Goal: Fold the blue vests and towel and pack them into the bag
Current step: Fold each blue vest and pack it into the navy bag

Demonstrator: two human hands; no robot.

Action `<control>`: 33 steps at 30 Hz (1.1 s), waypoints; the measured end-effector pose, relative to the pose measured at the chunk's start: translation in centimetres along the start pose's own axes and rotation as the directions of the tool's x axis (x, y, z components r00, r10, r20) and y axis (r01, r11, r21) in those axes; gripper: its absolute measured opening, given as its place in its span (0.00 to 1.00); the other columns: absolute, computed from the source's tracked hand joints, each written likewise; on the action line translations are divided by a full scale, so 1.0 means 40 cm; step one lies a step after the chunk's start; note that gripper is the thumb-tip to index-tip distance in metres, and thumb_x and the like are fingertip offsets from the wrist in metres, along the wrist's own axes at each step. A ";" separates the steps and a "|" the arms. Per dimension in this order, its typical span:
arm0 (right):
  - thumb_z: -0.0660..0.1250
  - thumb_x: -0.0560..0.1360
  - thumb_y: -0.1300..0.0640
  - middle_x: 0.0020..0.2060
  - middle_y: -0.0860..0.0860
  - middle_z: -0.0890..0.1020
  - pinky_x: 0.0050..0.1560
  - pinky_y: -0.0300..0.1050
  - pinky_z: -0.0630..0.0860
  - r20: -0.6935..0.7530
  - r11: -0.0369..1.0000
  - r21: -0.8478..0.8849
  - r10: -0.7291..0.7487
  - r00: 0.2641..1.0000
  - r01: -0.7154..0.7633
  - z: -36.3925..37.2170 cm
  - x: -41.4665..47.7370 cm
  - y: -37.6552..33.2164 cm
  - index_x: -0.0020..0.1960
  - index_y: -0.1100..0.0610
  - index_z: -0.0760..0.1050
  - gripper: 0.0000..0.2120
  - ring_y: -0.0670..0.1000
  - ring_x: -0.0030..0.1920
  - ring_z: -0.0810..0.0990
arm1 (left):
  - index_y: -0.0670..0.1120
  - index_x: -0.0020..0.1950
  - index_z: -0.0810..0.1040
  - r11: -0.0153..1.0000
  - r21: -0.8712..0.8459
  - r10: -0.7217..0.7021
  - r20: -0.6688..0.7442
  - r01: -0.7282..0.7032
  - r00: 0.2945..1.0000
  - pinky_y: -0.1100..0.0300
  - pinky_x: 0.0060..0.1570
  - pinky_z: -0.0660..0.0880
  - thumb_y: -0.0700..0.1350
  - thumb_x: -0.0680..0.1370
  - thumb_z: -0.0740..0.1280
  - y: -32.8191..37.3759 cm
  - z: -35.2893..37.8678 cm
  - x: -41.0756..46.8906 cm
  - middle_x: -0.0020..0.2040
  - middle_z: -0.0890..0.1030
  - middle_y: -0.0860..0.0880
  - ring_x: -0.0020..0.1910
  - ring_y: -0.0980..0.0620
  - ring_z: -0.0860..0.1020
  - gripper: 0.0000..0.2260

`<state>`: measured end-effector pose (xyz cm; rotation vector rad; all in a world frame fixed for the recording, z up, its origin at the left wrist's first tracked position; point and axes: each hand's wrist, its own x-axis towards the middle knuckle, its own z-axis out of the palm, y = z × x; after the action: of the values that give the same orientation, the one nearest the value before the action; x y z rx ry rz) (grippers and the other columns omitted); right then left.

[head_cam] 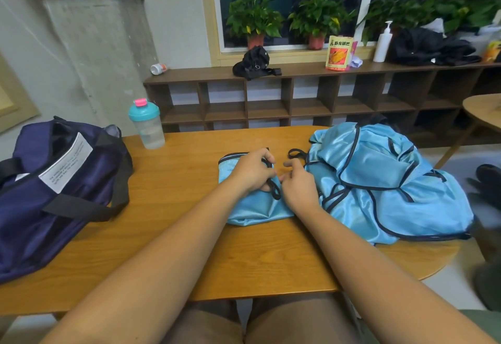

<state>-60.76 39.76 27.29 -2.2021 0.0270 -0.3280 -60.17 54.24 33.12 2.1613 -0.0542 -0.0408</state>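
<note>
my left hand (253,171) curls round the black strap of a small folded light-blue mesh vest (257,206) on the orange wooden counter (189,235); my right hand (297,185) pinches its edge. a heap of shiny blue vests (385,181) lies just right, and an open navy fabric bag (54,197) far left.

left hand (253,171): bare
right hand (299,186): bare
left forearm (162,248): bare from wrist to elbow, no sleeve on the part in view
right forearm (379,262): bare likewise
sleeve (481,323): olive-green fabric at right upper arm, plain, only a corner shows
legwear (287,322): tan-brown cloth over both thighs, plain; shorts or trousers, cannot tell
</note>
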 end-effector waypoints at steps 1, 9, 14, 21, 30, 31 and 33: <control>0.63 0.81 0.58 0.47 0.53 0.85 0.52 0.56 0.81 -0.001 1.000 0.004 0.001 1.000 -0.001 0.000 0.001 0.000 0.67 0.53 0.74 0.15 0.57 0.50 0.83 | 0.51 0.56 0.78 1.000 -0.019 -0.002 -0.010 0.002 1.000 0.57 0.35 0.83 0.41 0.81 0.73 -0.003 0.004 0.000 0.43 0.82 0.48 0.30 0.50 0.85 0.08; 0.60 0.80 0.57 0.46 0.52 0.85 0.51 0.58 0.81 -0.003 0.997 0.067 0.028 1.000 -0.028 -0.008 0.000 -0.004 0.63 0.52 0.75 0.13 0.55 0.47 0.83 | 0.54 0.63 0.72 0.989 -0.147 0.008 -0.072 -0.019 0.997 0.53 0.46 0.85 0.48 0.81 0.73 -0.045 0.042 -0.028 0.46 0.86 0.47 0.35 0.50 0.87 0.14; 0.63 0.82 0.53 0.50 0.50 0.81 0.53 0.51 0.79 -0.040 0.994 0.098 -0.042 0.998 0.046 -0.018 -0.009 -0.019 0.61 0.55 0.77 0.11 0.52 0.50 0.81 | 0.53 0.74 0.67 0.915 -0.402 -0.025 0.055 0.045 0.998 0.50 0.56 0.85 0.46 0.86 0.65 -0.052 0.025 -0.042 0.56 0.85 0.44 0.46 0.47 0.89 0.17; 0.69 0.81 0.58 0.45 0.43 0.81 0.47 0.40 0.75 -0.001 0.852 0.087 -0.517 0.856 0.515 -0.043 -0.044 -0.049 0.51 0.50 0.81 0.04 0.45 0.47 0.80 | 0.57 0.67 0.73 0.942 -0.272 0.195 -0.030 -0.196 0.980 0.51 0.62 0.80 0.48 0.85 0.66 -0.097 -0.045 -0.097 0.55 0.86 0.53 0.55 0.55 0.86 0.11; 0.62 0.84 0.44 0.46 0.41 0.78 0.51 0.51 0.77 0.280 0.823 -0.069 -0.527 0.802 0.564 -0.037 -0.080 -0.013 0.52 0.47 0.79 0.11 0.42 0.49 0.77 | 0.56 0.56 0.81 0.872 0.213 0.446 0.021 -0.440 0.895 0.64 0.57 0.73 0.55 0.77 0.76 -0.218 -0.093 -0.191 0.54 0.80 0.60 0.58 0.59 0.78 0.10; 0.61 0.85 0.43 0.45 0.42 0.78 0.51 0.52 0.77 0.288 0.837 -0.069 -0.504 0.814 0.543 -0.035 -0.077 -0.011 0.51 0.48 0.79 0.13 0.43 0.48 0.77 | 0.57 0.57 0.80 0.861 0.249 0.441 0.066 -0.443 0.895 0.65 0.58 0.72 0.59 0.76 0.76 -0.223 -0.090 -0.196 0.55 0.79 0.61 0.58 0.60 0.78 0.14; 0.60 0.85 0.41 0.44 0.44 0.78 0.51 0.54 0.76 0.291 0.858 -0.043 -0.479 0.828 0.511 -0.033 -0.076 -0.008 0.49 0.49 0.79 0.16 0.44 0.47 0.77 | 0.59 0.60 0.78 0.819 0.350 0.436 0.136 -0.455 0.890 0.62 0.60 0.73 0.66 0.73 0.75 -0.224 -0.081 -0.205 0.58 0.77 0.63 0.59 0.61 0.76 0.20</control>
<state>-64.05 39.34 27.64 -2.3308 -0.7096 -0.3112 -67.97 62.38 27.55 2.4739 -0.6478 0.2038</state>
